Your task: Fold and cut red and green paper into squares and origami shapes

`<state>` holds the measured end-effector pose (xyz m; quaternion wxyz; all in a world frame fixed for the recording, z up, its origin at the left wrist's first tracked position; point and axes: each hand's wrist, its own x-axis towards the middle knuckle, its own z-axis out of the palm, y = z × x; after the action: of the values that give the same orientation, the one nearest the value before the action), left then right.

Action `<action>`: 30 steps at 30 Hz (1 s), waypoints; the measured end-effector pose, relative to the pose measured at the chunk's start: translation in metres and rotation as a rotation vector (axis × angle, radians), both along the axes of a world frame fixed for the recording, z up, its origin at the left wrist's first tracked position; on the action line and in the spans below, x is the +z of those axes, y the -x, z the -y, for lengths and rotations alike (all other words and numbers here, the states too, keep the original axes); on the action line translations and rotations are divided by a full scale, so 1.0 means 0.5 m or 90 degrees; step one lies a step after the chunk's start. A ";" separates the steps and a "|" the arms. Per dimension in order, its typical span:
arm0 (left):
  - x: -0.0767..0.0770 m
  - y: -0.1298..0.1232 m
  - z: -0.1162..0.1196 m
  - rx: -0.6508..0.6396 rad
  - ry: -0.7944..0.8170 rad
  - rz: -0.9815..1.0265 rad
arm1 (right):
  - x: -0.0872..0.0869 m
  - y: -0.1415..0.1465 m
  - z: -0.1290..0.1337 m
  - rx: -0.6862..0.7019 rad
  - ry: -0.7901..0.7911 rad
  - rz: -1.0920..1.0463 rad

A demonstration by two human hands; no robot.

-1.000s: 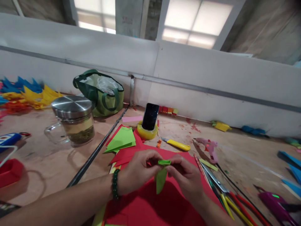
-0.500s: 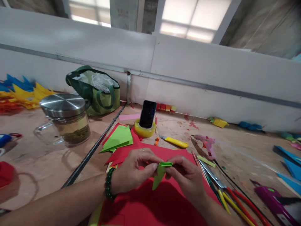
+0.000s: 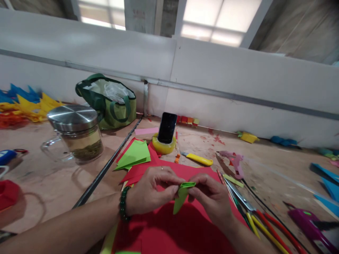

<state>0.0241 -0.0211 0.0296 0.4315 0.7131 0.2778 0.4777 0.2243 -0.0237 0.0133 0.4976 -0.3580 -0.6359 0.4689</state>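
A small piece of folded green paper (image 3: 180, 200) is pinched between both hands, its upper part folded in tight layers and a pointed flap hanging down. My left hand (image 3: 156, 190), with a dark green bead bracelet (image 3: 124, 204) on the wrist, grips its left end with thumb and fingers. On the other end, my right hand (image 3: 212, 197) closes thumb and forefinger. Both hands are above large red paper (image 3: 180, 233) on the table. Beyond the left hand lie several green paper pieces (image 3: 136, 154) on top of red ones.
A phone (image 3: 167, 127) leans in a yellow tape roll (image 3: 164, 146). Near it lies a yellow utility knife (image 3: 198, 159). To the right are scissors (image 3: 241, 195), a pink glue gun (image 3: 234, 162) and a purple glue gun (image 3: 308, 225). A glass tea mug (image 3: 84, 148) and green bag (image 3: 116, 113) stand left.
Hardly anything differs. The whole view has shifted very slightly, and both hands keep the same pinch on the folded green paper.
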 end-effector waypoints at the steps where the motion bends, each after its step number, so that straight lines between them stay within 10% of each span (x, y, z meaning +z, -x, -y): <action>1: 0.000 0.001 0.000 -0.002 -0.004 -0.005 | 0.000 -0.001 0.000 0.002 0.004 0.002; 30: -0.003 0.001 0.001 0.014 -0.083 -0.032 | -0.002 -0.002 0.001 0.007 0.061 -0.002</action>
<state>0.0236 -0.0214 0.0278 0.3716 0.7486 0.2645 0.4812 0.2254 -0.0241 0.0124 0.4783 -0.3770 -0.6141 0.5021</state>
